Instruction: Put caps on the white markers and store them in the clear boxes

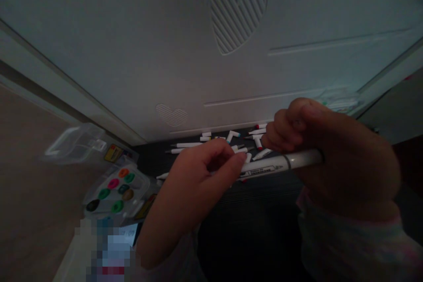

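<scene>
My right hand (330,150) grips a white marker (284,163) that lies across the middle of the view, its body pointing left. My left hand (198,176) pinches the marker's left end, fingertips closed on it; whether that end is a cap or a tip is hidden by my fingers. Beyond my hands, several white markers and loose caps (231,139) are scattered on a dark mat (257,211).
A clear plastic marker case (115,189) with coloured marker ends stands at the left, its lid (76,143) open behind it. A white panel with embossed hearts (236,9) rises at the back. Wooden floor (29,194) is at the left.
</scene>
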`<state>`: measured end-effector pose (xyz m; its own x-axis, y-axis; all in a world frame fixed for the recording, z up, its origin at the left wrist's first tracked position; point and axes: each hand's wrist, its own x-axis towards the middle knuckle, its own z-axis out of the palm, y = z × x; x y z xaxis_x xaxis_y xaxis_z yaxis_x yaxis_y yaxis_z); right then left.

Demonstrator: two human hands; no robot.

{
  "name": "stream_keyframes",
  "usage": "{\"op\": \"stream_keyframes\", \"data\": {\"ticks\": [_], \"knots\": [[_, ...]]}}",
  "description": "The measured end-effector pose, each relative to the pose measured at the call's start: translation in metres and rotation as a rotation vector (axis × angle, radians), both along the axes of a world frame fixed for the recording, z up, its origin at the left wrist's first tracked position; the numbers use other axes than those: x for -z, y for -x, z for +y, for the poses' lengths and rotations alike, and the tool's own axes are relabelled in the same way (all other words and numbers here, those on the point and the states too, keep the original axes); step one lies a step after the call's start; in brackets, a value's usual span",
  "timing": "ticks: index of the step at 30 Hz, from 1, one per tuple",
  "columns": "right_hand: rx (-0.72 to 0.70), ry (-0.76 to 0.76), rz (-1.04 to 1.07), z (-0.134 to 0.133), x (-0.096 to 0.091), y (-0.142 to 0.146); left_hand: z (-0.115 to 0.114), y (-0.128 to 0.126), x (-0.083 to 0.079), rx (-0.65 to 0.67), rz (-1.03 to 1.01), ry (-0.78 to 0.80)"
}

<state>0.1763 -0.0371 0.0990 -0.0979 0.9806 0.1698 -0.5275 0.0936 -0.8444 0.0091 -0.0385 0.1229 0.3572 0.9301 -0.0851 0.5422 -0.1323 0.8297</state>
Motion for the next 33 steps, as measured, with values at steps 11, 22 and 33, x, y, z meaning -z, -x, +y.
{"op": "stream_keyframes", "data": {"ticks": [11, 22, 33], "knots": [[0.011, -0.027, -0.031, 0.0011, 0.0021, -0.0003, 0.0001, 0.0006, 0.005, 0.011, 0.003, -0.053], [0.02, -0.024, -0.063, 0.0024, 0.0045, -0.0003, -0.0005, 0.0009, 0.0074, -0.011, 0.037, -0.053], [0.02, 0.015, -0.077, 0.0085, 0.004, 0.0003, 0.0001, -0.0008, 0.0085, -0.035, 0.049, -0.036]]}}
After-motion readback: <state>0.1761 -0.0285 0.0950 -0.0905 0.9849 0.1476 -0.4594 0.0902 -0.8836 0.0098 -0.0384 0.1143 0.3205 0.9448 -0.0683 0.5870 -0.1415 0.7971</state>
